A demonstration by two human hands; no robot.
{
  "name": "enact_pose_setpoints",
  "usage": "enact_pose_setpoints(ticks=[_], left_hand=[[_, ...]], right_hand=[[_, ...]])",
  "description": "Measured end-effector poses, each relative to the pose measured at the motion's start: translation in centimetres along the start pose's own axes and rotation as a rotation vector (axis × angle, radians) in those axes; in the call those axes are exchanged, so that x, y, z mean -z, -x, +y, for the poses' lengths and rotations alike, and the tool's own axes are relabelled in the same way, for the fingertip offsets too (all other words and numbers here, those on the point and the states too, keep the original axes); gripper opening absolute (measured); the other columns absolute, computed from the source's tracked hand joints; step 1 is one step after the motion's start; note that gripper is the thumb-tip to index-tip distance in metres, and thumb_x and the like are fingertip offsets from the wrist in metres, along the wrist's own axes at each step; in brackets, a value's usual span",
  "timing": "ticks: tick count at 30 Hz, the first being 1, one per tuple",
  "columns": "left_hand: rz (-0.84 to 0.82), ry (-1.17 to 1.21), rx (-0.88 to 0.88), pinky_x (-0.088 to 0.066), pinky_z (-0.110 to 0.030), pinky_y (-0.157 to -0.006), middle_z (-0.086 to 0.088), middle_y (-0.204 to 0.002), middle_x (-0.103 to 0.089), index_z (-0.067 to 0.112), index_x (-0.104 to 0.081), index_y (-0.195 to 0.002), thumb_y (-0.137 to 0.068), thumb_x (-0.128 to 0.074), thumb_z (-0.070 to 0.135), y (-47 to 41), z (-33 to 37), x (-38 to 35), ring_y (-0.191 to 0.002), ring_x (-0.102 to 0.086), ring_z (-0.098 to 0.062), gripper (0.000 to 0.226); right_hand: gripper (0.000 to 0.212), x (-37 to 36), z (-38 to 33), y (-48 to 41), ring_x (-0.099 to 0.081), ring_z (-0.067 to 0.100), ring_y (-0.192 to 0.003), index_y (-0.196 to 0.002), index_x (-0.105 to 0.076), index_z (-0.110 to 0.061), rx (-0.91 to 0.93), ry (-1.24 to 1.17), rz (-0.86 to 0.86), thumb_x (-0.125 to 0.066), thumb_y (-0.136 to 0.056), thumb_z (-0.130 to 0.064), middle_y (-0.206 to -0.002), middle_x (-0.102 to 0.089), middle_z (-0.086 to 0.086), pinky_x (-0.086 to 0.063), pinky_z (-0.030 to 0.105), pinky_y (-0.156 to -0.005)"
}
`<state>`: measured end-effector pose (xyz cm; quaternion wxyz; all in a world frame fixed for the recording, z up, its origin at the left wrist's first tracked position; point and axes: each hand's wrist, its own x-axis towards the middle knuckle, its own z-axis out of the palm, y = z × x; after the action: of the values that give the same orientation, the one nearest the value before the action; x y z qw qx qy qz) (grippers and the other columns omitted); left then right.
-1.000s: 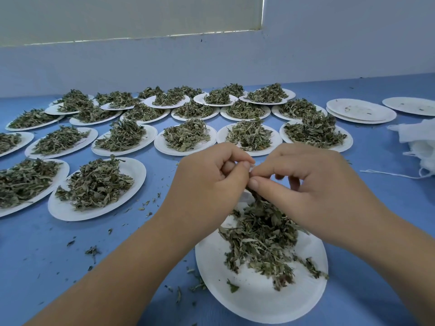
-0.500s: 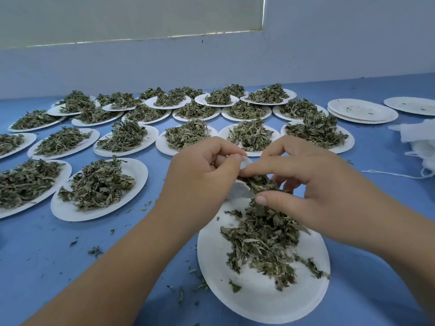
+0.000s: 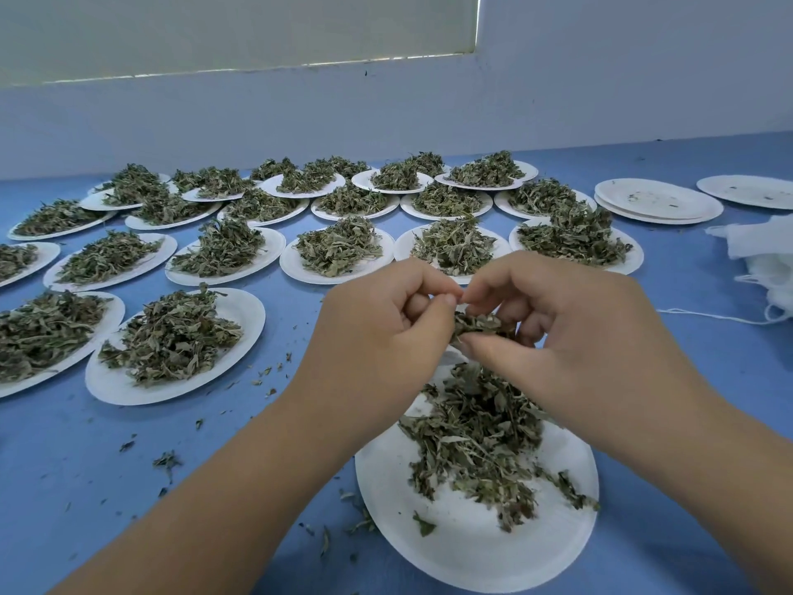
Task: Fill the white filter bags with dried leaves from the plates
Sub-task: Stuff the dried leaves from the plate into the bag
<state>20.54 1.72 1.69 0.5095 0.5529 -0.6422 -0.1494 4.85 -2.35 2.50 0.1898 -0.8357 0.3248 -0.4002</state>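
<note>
Blue tabletop (image 3: 107, 487), crowded with white paper plates (image 3: 240, 311) heaped with dried leaves (image 3: 171, 337), stretches back to a pale wall (image 3: 386, 113). A person's two hands meet above the nearest plate (image 3: 472, 560), which holds a looser scatter of leaves on its far half.

The left hand (image 3: 386, 332) has its fingers curled, with thumb and forefinger pinched together at the point where the hands touch. The right hand (image 3: 579, 337) grips a small clump of leaves (image 3: 476, 324) between thumb and fingers, right against the left thumb.

The filter bag (image 3: 455, 357) being filled is almost wholly hidden between the hands. Only a sliver of white shows beneath them, just above the plate's far rim, and it appears to hang from the left hand's pinch.

More white bags lie in a soft pile (image 3: 768, 259) at the right edge of the table, with a thin string (image 3: 708, 316) trailing from them toward the hands. Beyond that pile sit a short stack of emptied plates (image 3: 656, 201) and one more bare plate (image 3: 746, 191).

Leaf crumbs (image 3: 167, 459) dot the blue surface left of the nearest plate.
</note>
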Motion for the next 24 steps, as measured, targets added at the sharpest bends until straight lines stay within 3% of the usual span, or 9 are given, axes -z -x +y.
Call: enact_pose_setpoints(ticks=[4,8,13,16,20,24], left_hand=[[0.011,-0.038,-0.008,-0.030,-0.011,-0.045,-0.008,-0.057,-0.048,0.027,-0.067,-0.078,-0.089,-0.061,0.008,-0.1,-0.2,0.0,-0.046,-0.037,-0.005,0.023],[0.025,-0.060,-0.007,-0.031,-0.010,-0.046,-0.009,-0.056,-0.048,0.026,-0.068,-0.079,-0.090,-0.062,0.009,-0.2,-0.3,0.1,-0.047,-0.037,-0.005,0.021],[0.020,-0.045,0.014,-0.030,-0.008,-0.045,-0.009,-0.055,-0.048,0.024,-0.069,-0.078,-0.089,-0.061,0.009,-0.1,0.0,0.1,-0.045,-0.038,-0.004,0.020],[0.002,-0.022,0.024,-0.029,-0.007,-0.045,-0.010,-0.055,-0.049,0.022,-0.070,-0.078,-0.088,-0.061,0.008,-0.1,0.2,0.2,-0.043,-0.037,-0.004,0.020],[-0.032,0.004,0.037,-0.029,-0.009,-0.044,-0.012,-0.056,-0.051,0.021,-0.071,-0.077,-0.087,-0.061,0.006,0.1,0.5,0.2,-0.043,-0.037,-0.004,0.021],[0.004,0.040,0.060,-0.030,-0.007,-0.044,-0.009,-0.056,-0.054,0.017,-0.073,-0.080,-0.088,-0.060,0.006,0.0,0.7,0.3,-0.042,-0.042,-0.002,0.018]], right_hand=[[0.033,0.5,0.0,-0.1,-0.060,0.005,-0.066,-0.084,-0.061,-0.034,-0.065,-0.163,-0.054,-0.084,-0.066,-0.018,-0.083,-0.058,-0.022,-0.046,0.013,-0.060],[0.034,0.8,0.1,-0.2,-0.065,0.011,-0.071,-0.085,-0.063,-0.032,-0.077,-0.251,-0.058,-0.083,-0.068,-0.010,-0.084,-0.058,-0.012,-0.056,0.028,-0.068],[0.028,0.3,0.1,0.0,-0.064,0.010,-0.074,-0.076,-0.065,-0.028,0.032,-0.144,-0.011,-0.083,-0.070,-0.007,-0.078,-0.060,-0.011,-0.054,0.019,-0.062],[0.020,-0.1,0.2,0.0,-0.062,0.008,-0.075,-0.076,-0.067,-0.025,0.088,-0.001,0.012,-0.082,-0.071,-0.012,-0.076,-0.060,-0.014,-0.051,0.019,-0.063],[0.009,-0.3,0.3,-0.1,-0.053,-0.003,-0.067,-0.075,-0.068,-0.028,0.162,0.116,0.019,-0.074,-0.073,-0.023,-0.072,-0.055,-0.019,-0.040,0.008,-0.062],[0.015,-0.4,0.5,0.0,-0.060,0.009,-0.073,-0.084,-0.074,-0.024,0.139,0.004,0.019,-0.079,-0.075,-0.013,-0.080,-0.061,-0.010,-0.050,0.020,-0.064]])
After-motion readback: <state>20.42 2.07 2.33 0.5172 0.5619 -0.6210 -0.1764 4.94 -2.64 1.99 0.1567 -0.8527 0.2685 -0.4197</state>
